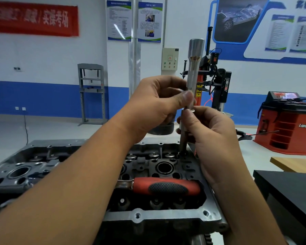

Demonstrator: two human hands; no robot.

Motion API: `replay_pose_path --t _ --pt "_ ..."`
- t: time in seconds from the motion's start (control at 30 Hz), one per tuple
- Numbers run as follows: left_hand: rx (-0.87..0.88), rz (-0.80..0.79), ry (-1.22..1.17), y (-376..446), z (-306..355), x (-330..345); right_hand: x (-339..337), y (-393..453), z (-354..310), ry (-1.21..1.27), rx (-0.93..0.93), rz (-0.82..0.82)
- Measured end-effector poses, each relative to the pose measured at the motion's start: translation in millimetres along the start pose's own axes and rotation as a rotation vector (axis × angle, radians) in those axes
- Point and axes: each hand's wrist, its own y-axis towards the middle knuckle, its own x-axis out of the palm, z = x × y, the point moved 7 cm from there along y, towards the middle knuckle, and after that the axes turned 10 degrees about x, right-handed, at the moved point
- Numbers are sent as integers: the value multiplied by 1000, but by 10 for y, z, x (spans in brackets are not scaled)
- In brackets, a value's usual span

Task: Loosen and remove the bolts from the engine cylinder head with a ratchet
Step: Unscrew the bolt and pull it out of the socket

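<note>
L hand grip pinches socket, R hand grip pinches bolt

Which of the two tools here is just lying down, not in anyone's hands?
The ratchet with the red and black grip lies on the cylinder head, untouched. The silver extension socket stands upright, pinched by the left hand and right hand.

Upright bolt above cylinder head

Bright even light; soft blur, edges warped.
</note>
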Motion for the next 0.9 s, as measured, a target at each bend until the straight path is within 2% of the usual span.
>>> replay_pose_path --t 0.13,0.3,0.47,0.67,0.9 --pt "19 -1 -3 1 7 2 36 15 12 6 27 -38" --pt "43 3 52 1 18 -25 -56 -1 -25 32 -29 61" --pt "21 -42 -37 4 -13 31 15 21 16 17 2 -18" --pt "108 27 -8 4 41 -40 -16 10 9 73 6 -1" --pt "9 -37 -7 3 -7 17 22 16 11 3 -8 -4"
